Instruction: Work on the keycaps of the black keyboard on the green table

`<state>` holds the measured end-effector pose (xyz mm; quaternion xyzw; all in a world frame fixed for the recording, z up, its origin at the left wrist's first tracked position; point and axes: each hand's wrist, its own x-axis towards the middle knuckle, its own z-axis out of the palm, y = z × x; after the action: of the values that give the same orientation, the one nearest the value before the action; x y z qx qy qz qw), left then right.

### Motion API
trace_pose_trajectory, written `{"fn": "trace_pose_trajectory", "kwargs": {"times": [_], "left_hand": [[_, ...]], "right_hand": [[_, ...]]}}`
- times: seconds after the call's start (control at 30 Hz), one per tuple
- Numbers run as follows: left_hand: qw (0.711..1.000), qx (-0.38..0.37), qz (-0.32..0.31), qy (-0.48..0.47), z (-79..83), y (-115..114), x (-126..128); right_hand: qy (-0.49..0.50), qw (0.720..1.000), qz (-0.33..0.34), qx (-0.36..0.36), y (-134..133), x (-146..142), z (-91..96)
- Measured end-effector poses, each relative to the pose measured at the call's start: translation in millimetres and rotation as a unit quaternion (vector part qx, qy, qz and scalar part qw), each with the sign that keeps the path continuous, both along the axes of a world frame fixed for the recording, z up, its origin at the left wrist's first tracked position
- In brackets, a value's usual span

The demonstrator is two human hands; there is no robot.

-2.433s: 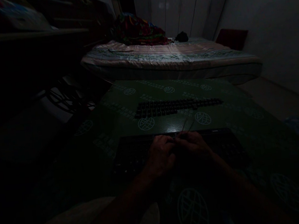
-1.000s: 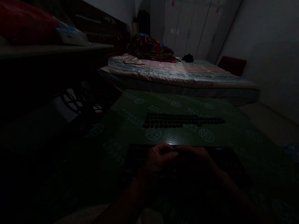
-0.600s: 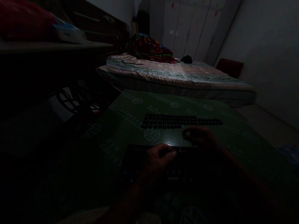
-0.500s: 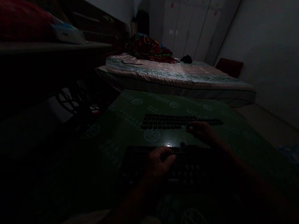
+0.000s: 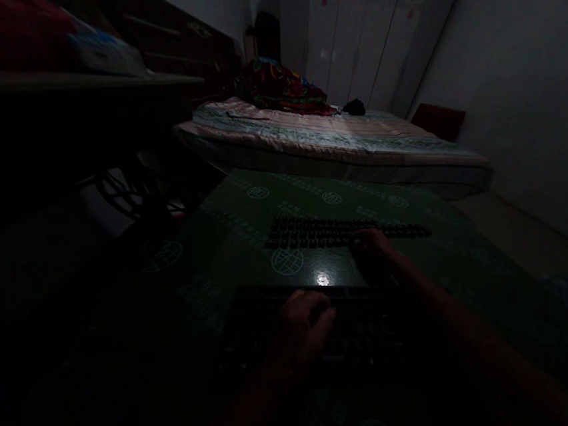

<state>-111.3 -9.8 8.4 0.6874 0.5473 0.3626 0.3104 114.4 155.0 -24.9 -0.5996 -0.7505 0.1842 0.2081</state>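
The room is very dark. A black keyboard lies on the green patterned table close to me. My left hand rests on the keyboard's top left part with its fingers curled down onto it. My right hand is stretched forward past the keyboard. Its fingertips are at the near edge of the rows of loose black keycaps laid out on the table. The right hand's fingers are lost in shadow, so what they hold cannot be made out.
A bed with a striped cover and a heap of colourful cloth stands behind the table. A dark sewing-machine stand is at the left, white cupboard doors at the back, and a red cushion by the right wall.
Both hands were together over the keyboard. My right hand has since left it and reached forward to the rows of keycaps. My left hand stayed on the keyboard.
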Motion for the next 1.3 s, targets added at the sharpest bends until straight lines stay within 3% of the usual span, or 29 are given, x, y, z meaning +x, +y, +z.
{"fn": "trace_pose_trajectory", "kwargs": {"times": [0.83,0.97,1.1,1.23,1.3], "left_hand": [[1.0,-0.014,-0.012,0.014,5.3,0.1,-0.6],[1.0,-0.005,-0.011,0.021,4.0,0.9,0.1],[1.0,0.002,-0.008,0.019,2.5,1.5,1.3],[1.0,0.015,-0.012,0.016,3.4,0.2,3.3],[0.999,0.025,-0.02,0.025,4.2,-0.8,4.5]], "right_hand": [[0.021,0.999,-0.03,0.017,-0.5,-3.1,-3.4],[0.039,0.998,-0.036,0.036,-4.5,-1.9,3.9],[0.071,0.994,-0.064,0.057,-28.4,0.5,31.9],[0.252,0.959,-0.082,0.105,-82.2,0.8,63.3],[0.284,0.946,-0.094,0.127,-111.8,0.8,70.6]]}}
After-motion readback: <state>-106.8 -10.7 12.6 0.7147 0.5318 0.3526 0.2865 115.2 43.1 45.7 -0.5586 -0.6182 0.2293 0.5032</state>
